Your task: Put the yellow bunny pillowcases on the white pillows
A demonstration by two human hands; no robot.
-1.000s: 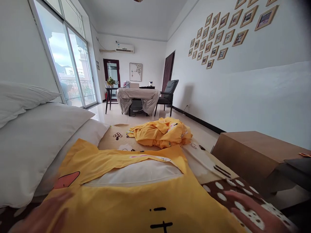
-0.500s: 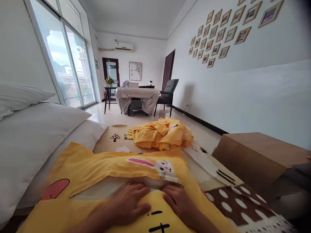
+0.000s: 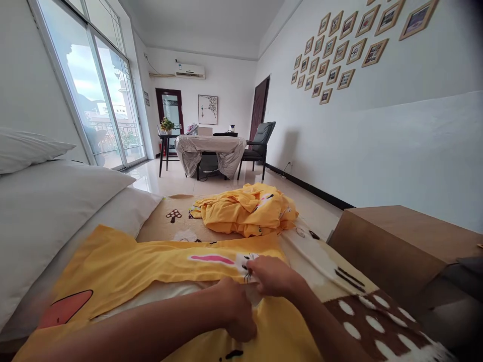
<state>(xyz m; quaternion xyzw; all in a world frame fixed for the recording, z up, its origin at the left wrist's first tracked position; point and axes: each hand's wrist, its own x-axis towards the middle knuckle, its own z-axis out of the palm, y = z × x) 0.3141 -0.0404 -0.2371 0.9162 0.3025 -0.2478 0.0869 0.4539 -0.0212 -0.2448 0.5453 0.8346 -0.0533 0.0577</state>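
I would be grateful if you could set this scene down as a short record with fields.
Left hand: on the yellow cover, near side of its opening; grip unclear
Right hand: at the opening's far edge, fingers over the rabbit print; whether it pinches, unclear
Inside cover: white insert, partly showing through the opening
Beyond cover: crumpled yellow cloth on the blanket
Left side: white pillows, stacked
Right side: brown box
Background: draped table, dark chair
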